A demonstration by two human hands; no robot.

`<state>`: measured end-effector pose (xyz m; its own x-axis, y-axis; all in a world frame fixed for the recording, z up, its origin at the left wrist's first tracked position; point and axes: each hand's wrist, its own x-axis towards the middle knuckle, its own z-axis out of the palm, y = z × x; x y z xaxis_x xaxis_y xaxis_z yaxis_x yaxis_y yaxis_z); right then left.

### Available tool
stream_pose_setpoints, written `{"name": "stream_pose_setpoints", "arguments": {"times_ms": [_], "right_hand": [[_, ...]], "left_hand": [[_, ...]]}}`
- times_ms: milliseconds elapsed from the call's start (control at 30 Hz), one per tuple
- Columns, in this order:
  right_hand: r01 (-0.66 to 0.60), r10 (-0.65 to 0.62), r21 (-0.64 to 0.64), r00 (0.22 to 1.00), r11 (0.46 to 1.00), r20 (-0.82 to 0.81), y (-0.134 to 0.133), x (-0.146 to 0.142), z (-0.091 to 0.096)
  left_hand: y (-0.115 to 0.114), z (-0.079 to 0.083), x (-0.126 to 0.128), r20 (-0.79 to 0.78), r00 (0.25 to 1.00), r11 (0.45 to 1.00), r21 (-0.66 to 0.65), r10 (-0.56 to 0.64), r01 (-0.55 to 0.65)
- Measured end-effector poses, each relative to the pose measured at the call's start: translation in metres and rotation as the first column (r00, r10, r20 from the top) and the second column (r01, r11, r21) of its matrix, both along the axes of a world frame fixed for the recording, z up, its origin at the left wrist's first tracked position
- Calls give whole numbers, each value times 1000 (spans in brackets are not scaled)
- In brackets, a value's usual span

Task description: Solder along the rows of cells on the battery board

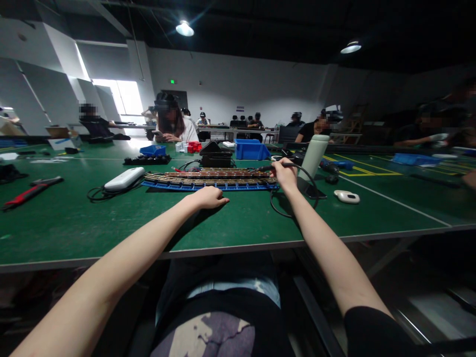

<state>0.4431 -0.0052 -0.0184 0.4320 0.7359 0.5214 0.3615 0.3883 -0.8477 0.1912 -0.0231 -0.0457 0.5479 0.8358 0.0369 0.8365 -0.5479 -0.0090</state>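
Observation:
A long, slightly curved blue rack (238, 186) lies in front of me, carrying rows of black parts and copper-coloured rods. My left hand (206, 197) rests on the table against the rack's front edge, back upward. Its fingers look loosely curled, with the thumb toward the right, and I see nothing in them. At the rack's right end, my right hand (285, 174) pinches a pen-shaped corded tool that looks like a soldering iron (262, 169), pointing left over the rods. Its black cable (279, 210) loops down onto the table beside my wrist.
Right of my hand stand a pale green bottle (314, 156), a dark phone (311, 189) and a small white case (346, 197). A white power-bank-like device (124, 179) and a red-handled tool (32, 192) lie left. Behind are blue bins (252, 149) and a black box (215, 157). Several people sit beyond.

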Motion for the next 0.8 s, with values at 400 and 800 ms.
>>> {"name": "stream_pose_setpoints", "arguments": {"times_ms": [400, 800], "right_hand": [[-24, 24, -34, 1000, 999, 11, 0, 0, 1], [-31, 31, -33, 1000, 999, 5, -4, -2, 2]], "left_hand": [[-2, 2, 0, -16, 1000, 1000, 6, 1, -1], [-3, 3, 1, -34, 999, 1000, 9, 3, -3]]}}
